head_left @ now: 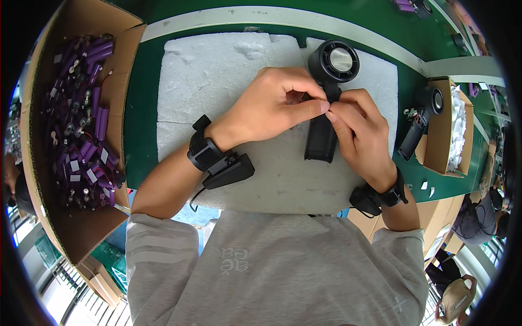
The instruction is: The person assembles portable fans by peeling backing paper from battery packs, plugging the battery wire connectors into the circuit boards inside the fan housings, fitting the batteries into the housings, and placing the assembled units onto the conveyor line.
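A black handheld fan [321,138] lies on the white foam sheet [217,65], its round head at the far end and its handle toward me. Over the fan's neck, the fingertips of my two hands meet. My left hand [288,100] is closed, thumb and forefinger pinched together. My right hand [361,127] comes in from the right, also pinching at the same spot. Whatever is between the fingertips is too small or hidden to make out. The fingers cover part of the neck and upper handle.
At left stands a deep cardboard box [133,70] of purple battery cells with wires. Right of the foam, another black fan [416,130] with exposed parts lies by a small carton [435,155] of white pieces. Paper scraps [424,186] lie on the green table [141,108].
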Demonstrator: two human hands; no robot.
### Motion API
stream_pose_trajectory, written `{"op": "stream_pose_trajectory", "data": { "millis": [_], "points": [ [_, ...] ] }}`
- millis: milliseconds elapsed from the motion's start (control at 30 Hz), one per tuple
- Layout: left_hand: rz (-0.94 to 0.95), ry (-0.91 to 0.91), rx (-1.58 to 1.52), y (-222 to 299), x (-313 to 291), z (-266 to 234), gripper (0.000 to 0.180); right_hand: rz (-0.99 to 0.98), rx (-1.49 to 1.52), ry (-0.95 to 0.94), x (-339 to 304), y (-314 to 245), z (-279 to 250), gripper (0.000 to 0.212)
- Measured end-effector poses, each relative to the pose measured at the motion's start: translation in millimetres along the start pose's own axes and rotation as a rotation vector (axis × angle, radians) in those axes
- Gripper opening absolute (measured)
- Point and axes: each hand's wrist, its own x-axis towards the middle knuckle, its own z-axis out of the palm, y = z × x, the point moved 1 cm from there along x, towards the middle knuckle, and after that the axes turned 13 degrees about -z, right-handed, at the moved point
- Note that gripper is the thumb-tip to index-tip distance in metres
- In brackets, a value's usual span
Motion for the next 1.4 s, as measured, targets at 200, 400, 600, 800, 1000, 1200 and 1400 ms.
{"op": "stream_pose_trajectory", "data": {
  "millis": [200,400,600,800,1000,1200,1400],
  "points": [
    [-0.166,-0.106,-0.039,3.8,-0.8,-6.2,0.019,-0.006,-0.007,-0.001,-0.5,2.1,-1.7,0.006],
    [-0.183,-0.212,-0.221,1.2,0.7,-8.1,0.031,-0.008,-0.033,0.027,0.3,0.0,-5.1,0.007],
    [-0.184,-0.209,-0.217,6.9,2.0,-12.5,0.036,-0.005,-0.006,0.01,-0.3,2.5,-3.1,0.008],
    [-0.158,-0.149,-0.155,5.1,1.4,-12.5,0.037,-0.007,-0.034,0.018,0.2,1.1,-3.0,0.008],
    [-0.072,-0.085,-0.133,-1.1,1.2,-6.5,0.033,-0.031,-0.038,0.03,-0.3,3.1,-1.9,0.007],
    [0.161,0.018,0.055,-0.4,0.0,-1.8,0.038,-0.027,0.027,0.082,0.6,5.0,-0.8,0.017],
    [0.19,0.069,0.229,4.7,-3.1,2.4,0.038,0.133,0.109,0.185,2.3,-0.9,3.7,0.033]
  ]
}}
